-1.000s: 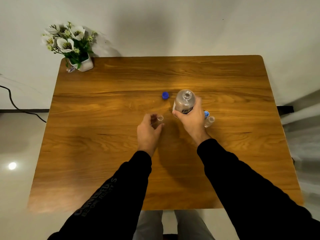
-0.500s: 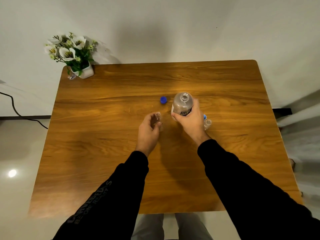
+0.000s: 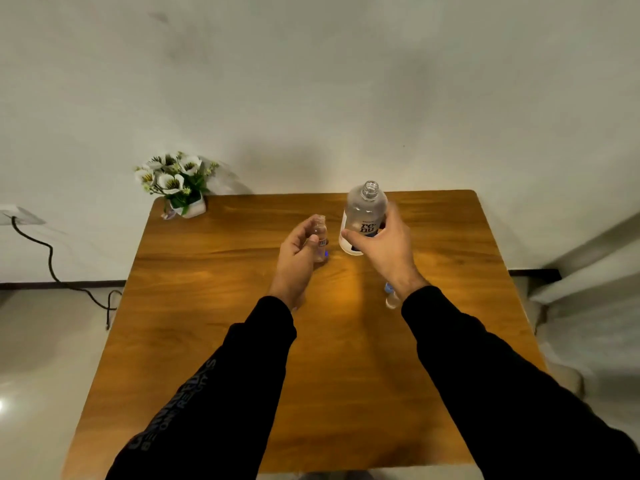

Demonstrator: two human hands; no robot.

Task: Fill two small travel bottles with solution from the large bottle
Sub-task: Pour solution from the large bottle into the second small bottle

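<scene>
Large bottle (image 3: 364,216) upright, open mouth up, gripped by right hand (image 3: 380,249); left hand (image 3: 298,258) fingers hold upright small bottle (image 3: 320,237)

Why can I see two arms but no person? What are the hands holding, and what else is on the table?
The camera sits on the person's head and looks down, so you see only their arms in black sleeves. The left hand holds a small travel bottle with no cap on. The right hand grips the large bottle, also open at the top. Both are lifted above the wooden table. A second small bottle stands by the right wrist, and a pot of white flowers sits in the far left corner.
</scene>
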